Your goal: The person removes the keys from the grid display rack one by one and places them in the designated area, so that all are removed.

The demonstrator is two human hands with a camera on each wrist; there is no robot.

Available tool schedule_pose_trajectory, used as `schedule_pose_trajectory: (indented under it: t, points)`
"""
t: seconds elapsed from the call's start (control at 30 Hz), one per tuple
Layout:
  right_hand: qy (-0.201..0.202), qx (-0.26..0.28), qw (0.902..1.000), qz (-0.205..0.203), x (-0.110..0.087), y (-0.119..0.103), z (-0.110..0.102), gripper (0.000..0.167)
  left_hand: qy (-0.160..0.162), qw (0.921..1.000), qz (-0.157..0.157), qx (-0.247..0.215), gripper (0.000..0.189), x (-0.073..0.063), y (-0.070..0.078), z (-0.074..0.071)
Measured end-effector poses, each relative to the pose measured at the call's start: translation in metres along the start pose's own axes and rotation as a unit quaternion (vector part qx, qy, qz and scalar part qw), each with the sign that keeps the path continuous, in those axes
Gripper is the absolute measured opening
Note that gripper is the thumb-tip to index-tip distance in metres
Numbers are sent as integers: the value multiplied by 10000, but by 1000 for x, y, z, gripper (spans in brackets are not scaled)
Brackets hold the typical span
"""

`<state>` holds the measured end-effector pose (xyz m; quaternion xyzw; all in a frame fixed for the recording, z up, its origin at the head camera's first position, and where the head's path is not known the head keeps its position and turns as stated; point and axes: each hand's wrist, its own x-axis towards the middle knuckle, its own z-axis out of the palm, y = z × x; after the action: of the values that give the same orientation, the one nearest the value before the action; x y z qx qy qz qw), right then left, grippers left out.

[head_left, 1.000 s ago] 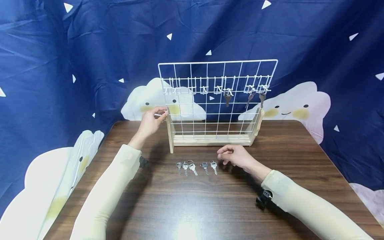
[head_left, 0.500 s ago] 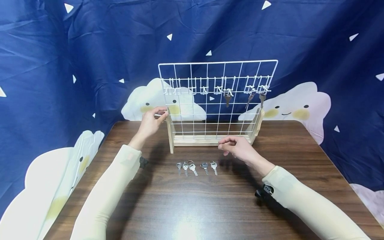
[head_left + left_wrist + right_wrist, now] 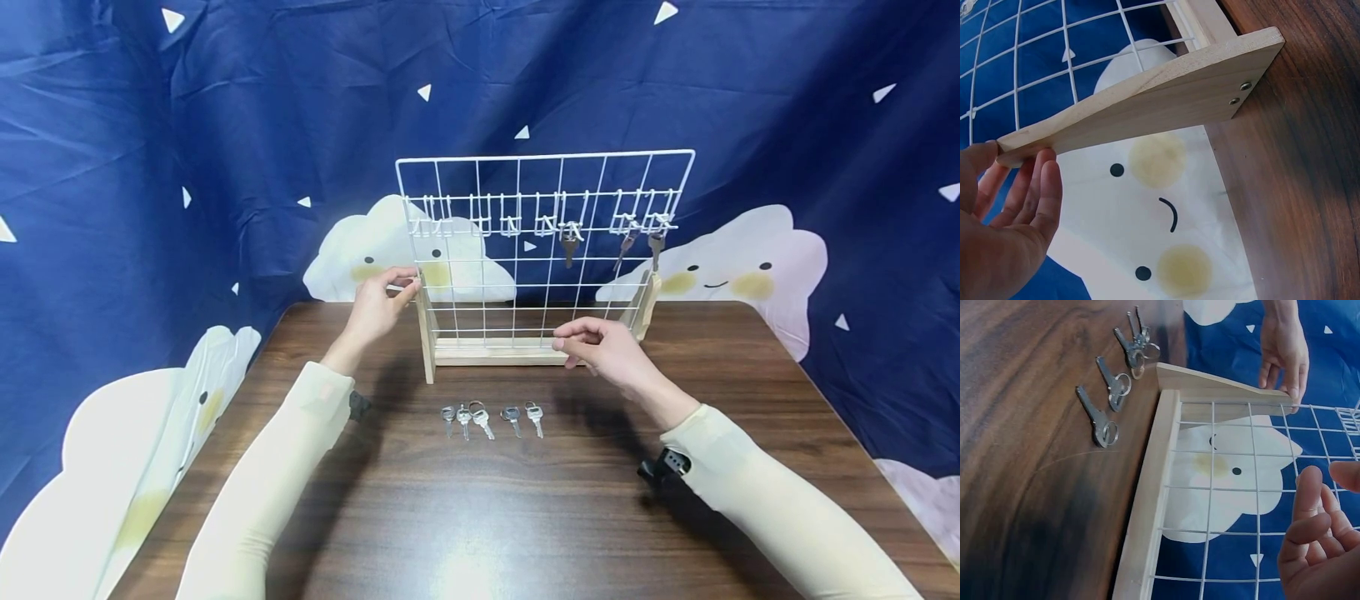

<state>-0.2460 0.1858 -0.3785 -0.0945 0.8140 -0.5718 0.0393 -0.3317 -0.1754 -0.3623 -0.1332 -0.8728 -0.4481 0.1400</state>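
Note:
A white wire grid rack [image 3: 545, 156] stands upright on a wooden stand. My left hand [image 3: 381, 300] pinches the top of its left wooden side panel [image 3: 1141, 103] between thumb and fingers. My right hand [image 3: 615, 354] hovers before the lower right of the grid, thumb and fingers apart, nothing between them in the right wrist view. Several keys with rings lie in a row on the table; the rightmost key [image 3: 534, 417] is nearest that hand. Three keys hang from hooks on the grid: one key [image 3: 570, 247] right of the middle, two farther right.
More white hooks [image 3: 510, 225] line the grid's left half. The stand's wooden base bar [image 3: 491, 357] sits behind the key row. A brown wood-grain table [image 3: 420, 517] carries everything, with a blue cloud-print curtain [image 3: 300, 100] behind it.
My right hand has risen from beside the rightmost loose key, up and slightly right to the front of the grid. My left hand stays on the side panel. The keys have not moved.

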Motion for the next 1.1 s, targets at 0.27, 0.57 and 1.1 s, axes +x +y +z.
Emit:
schedule_pose_trajectory:
  t: [0.27, 0.57, 1.1]
  points:
    - [62, -27, 10000, -63, 3, -6, -6, 31, -6, 10000, 12, 7, 32, 0, 0, 0]
    - [187, -141, 9994, -250, 6, -18, -12, 30, -31, 10000, 9, -65, 32, 0, 0, 0]
    - [519, -2, 9975, -469, 13, -30, -20, 27, 23, 10000, 21, -47, 31, 0, -1, 1]
